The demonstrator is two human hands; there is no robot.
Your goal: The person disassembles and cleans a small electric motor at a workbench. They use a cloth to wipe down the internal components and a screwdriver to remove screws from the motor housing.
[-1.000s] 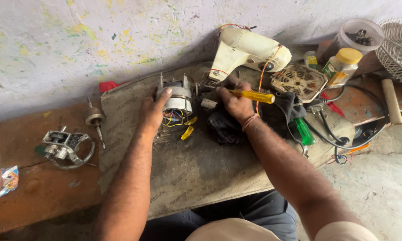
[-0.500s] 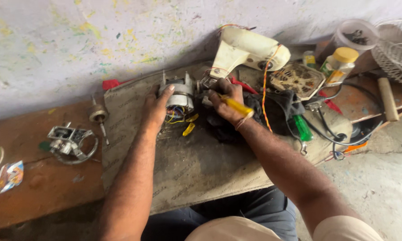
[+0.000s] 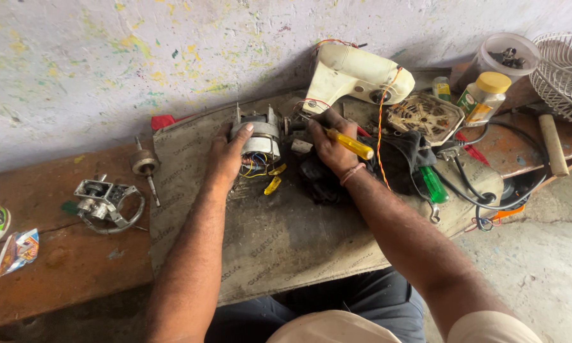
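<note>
A small electric motor [image 3: 260, 134] with coloured wires sits on a grey mat [image 3: 279, 235] laid over a wooden bench. My left hand [image 3: 225, 155] grips the motor's left side. My right hand [image 3: 329, 147] holds a screwdriver with a yellow handle [image 3: 353, 145]; its tip points left toward the motor. A black cloth [image 3: 321, 181] lies under my right wrist. Yellow wire connectors [image 3: 273, 184] lie just below the motor.
A cream plastic fan housing [image 3: 356, 76] lies behind the motor. Right of it are a round metal cover [image 3: 426, 115], a yellow-capped bottle [image 3: 486, 95], a green-handled screwdriver [image 3: 433, 184], black cables and a wire fan guard [image 3: 565, 70]. A rotor shaft [image 3: 146, 166] and a metal bracket [image 3: 105, 200] lie left.
The screwdriver has swung down from a raised angle and now points at the motor. My left hand stays on the motor. The camera view has shifted a little.
</note>
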